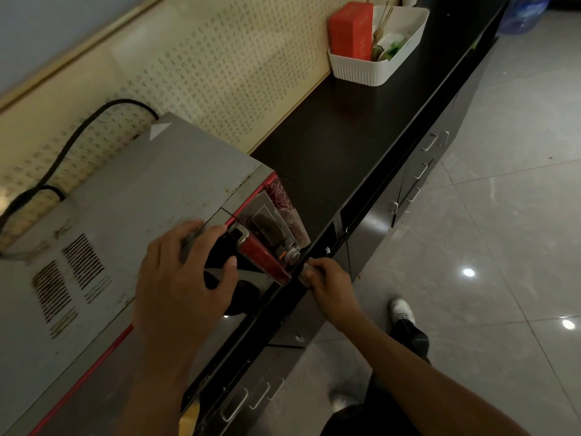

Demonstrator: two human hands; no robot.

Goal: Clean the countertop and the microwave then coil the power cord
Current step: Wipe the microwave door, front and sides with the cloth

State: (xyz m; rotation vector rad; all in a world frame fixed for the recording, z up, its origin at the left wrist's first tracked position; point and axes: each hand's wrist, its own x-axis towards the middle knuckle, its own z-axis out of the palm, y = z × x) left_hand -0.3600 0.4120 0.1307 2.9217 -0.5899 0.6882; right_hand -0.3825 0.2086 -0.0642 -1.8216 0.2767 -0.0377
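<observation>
Microwave (125, 221) | L hand (179, 278) flat, fingers spread on top | R hand (330, 284) curled, pinching sth small, unclear

We have a single wide-angle view from the head, looking steeply forward and down, so the long black countertop (339, 133) runs on a slant from near left to far right. We sit close over the dusty grey metal microwave with a red front trim (132, 215) at near left, while the white ribbed plastic basket (374, 70) lies far off at the top. The glossy grey tiled floor (503, 231) fills our right side, and its lines bow toward the frame edges.
</observation>
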